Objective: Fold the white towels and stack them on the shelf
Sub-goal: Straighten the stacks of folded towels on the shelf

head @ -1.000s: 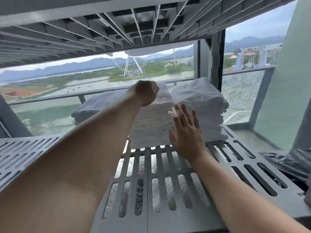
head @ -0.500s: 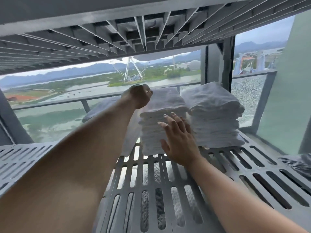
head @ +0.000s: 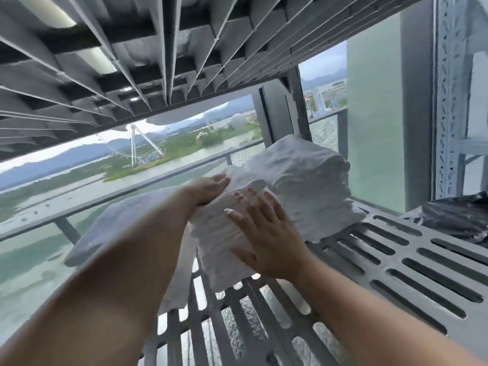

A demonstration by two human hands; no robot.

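Two stacks of folded white towels stand on the grey slotted shelf (head: 396,260). My left hand (head: 208,188) lies flat on top of the nearer stack (head: 219,249), fingers straight and pressing down. My right hand (head: 264,233) presses its open palm and spread fingers against the front of the same stack. The second stack (head: 303,186) stands right beside it, to the right and further back. A looser white towel (head: 121,220) lies to the left behind my left forearm.
The ribbed underside of the shelf above (head: 158,62) hangs low over the stacks. A perforated metal upright (head: 449,101) stands at the right. A crumpled black plastic bag (head: 454,217) lies on the shelf's right end. Glass railing behind.
My left hand, a fist over the stack before, now lies flat on its top. My right hand has moved onto the stack's front. The view has shifted closer and tilted.
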